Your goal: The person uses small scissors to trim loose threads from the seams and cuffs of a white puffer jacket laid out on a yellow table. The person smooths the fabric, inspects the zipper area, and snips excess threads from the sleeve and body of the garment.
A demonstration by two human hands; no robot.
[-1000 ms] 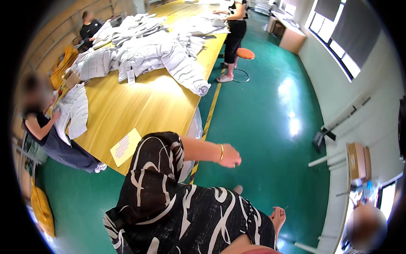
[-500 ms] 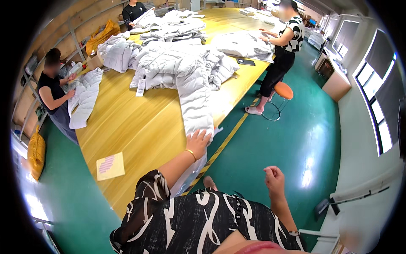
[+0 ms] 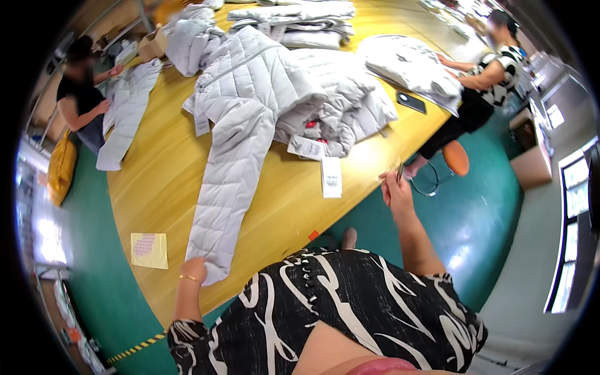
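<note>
A light grey quilted jacket (image 3: 250, 94) lies on the wooden table, one long sleeve (image 3: 228, 181) stretched toward me. At that sleeve's cuff my left hand (image 3: 195, 269) is closed on the fabric; its fingertips are mostly hidden. White tags (image 3: 331, 177) hang from the jacket's right side over the tabletop. My right hand (image 3: 397, 189) is raised by the table's right edge, apart from the jacket. Its fingers pinch a slim dark metal tool (image 3: 400, 170), pointing up, too small to tell whether it is snips or tweezers.
A yellowish sheet with small pink stickers (image 3: 149, 251) lies at the table's left edge. Folded grey jackets (image 3: 312, 25) are stacked farther back. A dark phone (image 3: 411, 102) rests near the right edge. Co-workers handle garments at left and far right; an orange stool (image 3: 455, 157) stands at right.
The sleeve now lies farther left, with my left hand at its cuff. My right hand has risen toward the table edge, and a slim tool shows in it. The view has shifted.
</note>
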